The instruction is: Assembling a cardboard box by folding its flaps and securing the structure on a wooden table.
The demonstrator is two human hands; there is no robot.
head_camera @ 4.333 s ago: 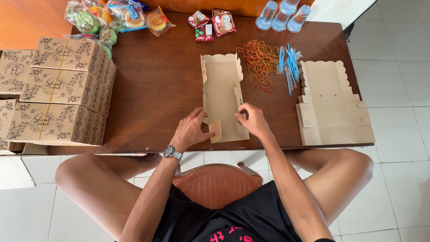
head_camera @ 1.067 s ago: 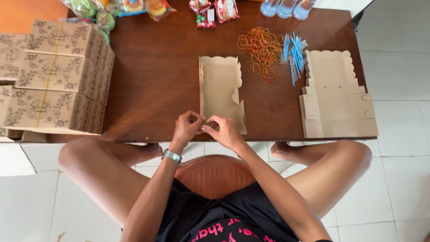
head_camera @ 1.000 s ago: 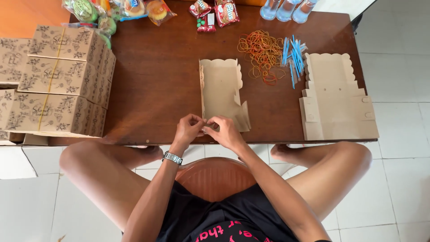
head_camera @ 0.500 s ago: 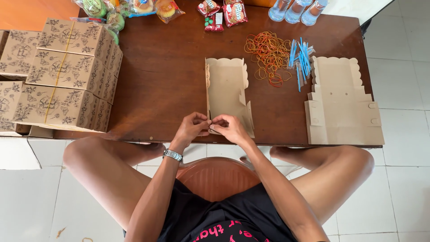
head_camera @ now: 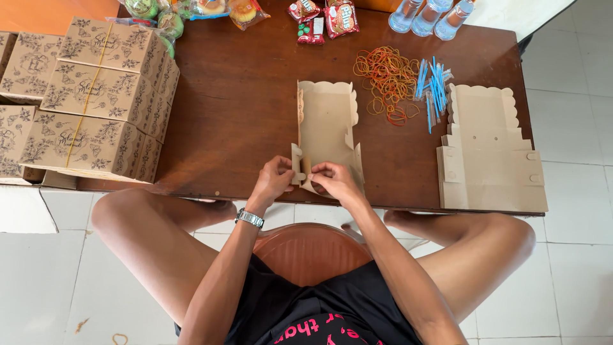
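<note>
One person sits at a dark brown desk (head_camera: 242, 121), and both hands work at the near end of a single kraft cardboard box blank (head_camera: 325, 128) that lies half-folded in the middle of the desk, its scalloped end pointing away. The left hand (head_camera: 276, 181), with a metal wristwatch (head_camera: 249, 218) on its wrist, pinches a small side flap at the blank's near-left corner between thumb and fingers. The right hand (head_camera: 333, 181) is closed on the near edge just beside it, fingers curled over the cardboard; the two hands nearly touch.

To the right lies one stack of flat blanks (head_camera: 488, 156) of the same colour; how many sheets it holds cannot be told. Between that stack and the blank in hand lie a loose heap of rubber bands (head_camera: 386, 80) in orange, yellow and red, too tangled to count, and a small bundle of blue sticks (head_camera: 433, 83), also too many to count.

At the far edge stand three clear plastic bottles (head_camera: 431, 13), and near them lie three red snack packets (head_camera: 322, 18). Further left sits a cluster of wrapped sweets and cakes (head_camera: 191, 9), partly cut off.

On the left end of the desk, finished printed boxes (head_camera: 96, 102) are piled, each tied with a yellow band; about five show, some cut off by the frame.

A brown plastic stool (head_camera: 310, 252) shows between the person's knees.
</note>
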